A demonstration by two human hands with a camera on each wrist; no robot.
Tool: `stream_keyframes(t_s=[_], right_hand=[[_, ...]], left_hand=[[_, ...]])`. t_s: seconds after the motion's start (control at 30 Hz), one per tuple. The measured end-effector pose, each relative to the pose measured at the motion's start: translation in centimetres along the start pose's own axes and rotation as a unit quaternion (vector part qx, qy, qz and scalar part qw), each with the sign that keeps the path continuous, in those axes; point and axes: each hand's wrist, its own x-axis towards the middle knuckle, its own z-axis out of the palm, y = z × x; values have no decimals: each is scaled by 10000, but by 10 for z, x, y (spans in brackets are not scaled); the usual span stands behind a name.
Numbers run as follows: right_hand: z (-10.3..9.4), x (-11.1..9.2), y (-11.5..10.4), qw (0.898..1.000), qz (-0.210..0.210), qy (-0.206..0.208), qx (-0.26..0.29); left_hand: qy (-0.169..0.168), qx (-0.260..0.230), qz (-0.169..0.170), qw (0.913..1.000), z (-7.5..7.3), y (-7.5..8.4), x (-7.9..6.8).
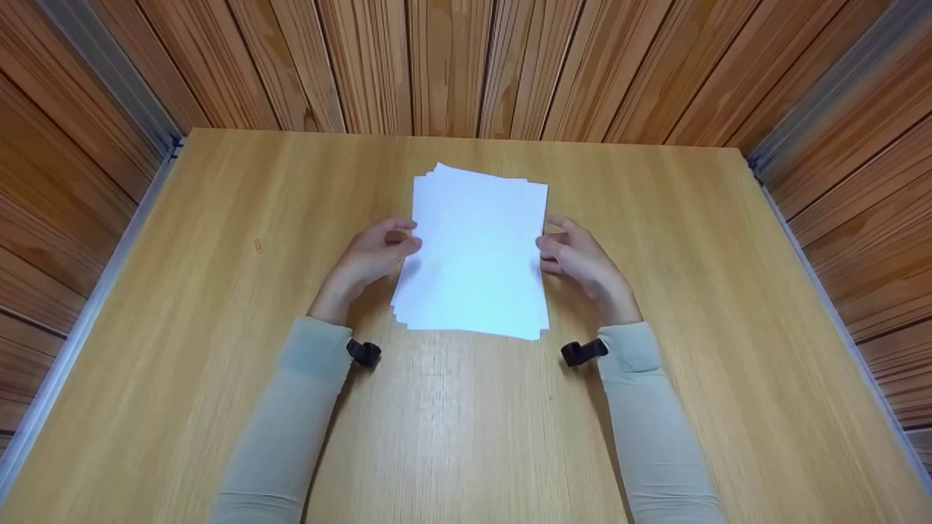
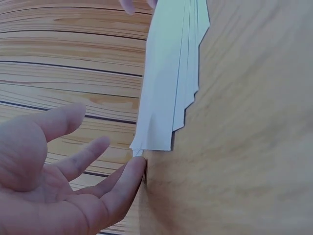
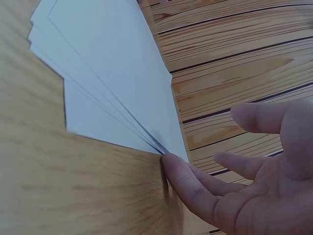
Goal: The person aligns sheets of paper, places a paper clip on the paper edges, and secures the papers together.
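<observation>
A stack of white paper sheets [image 1: 473, 247] lies on the table, its sheets fanned unevenly so that several corners stick out. At its left edge is my left hand [image 1: 375, 251], fingers loosely bent. In the left wrist view a fingertip of that hand [image 2: 73, 186] touches the edge of the paper [image 2: 161, 98], while other fingers stay apart from it. My right hand [image 1: 579, 255] is at the opposite edge. In the right wrist view, one fingertip of this hand [image 3: 244, 181] meets the paper edge [image 3: 117, 73], with the others off the sheets.
A small orange paper clip [image 1: 258, 247] lies on the wooden table [image 1: 182, 349], left of my left hand. Wood-plank walls [image 1: 451, 65] stand behind and at both sides. Each sleeve cuff has a black wrist camera [image 1: 364, 353] beside it.
</observation>
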Motion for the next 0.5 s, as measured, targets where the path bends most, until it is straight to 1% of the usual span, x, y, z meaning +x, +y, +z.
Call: stream_keyframes(t_s=[0.1, 0.27, 0.5], right_hand=[[1, 1, 1, 10000, -41, -10, -29], [1, 2, 1, 9999, -119, -24, -106], [3, 3, 0, 9999, -68, -11, -80]], left_hand=[[-11, -12, -50, 10000, 2, 0, 1], [-27, -45, 1, 10000, 3, 0, 3], [-6, -26, -24, 10000, 3, 0, 2]])
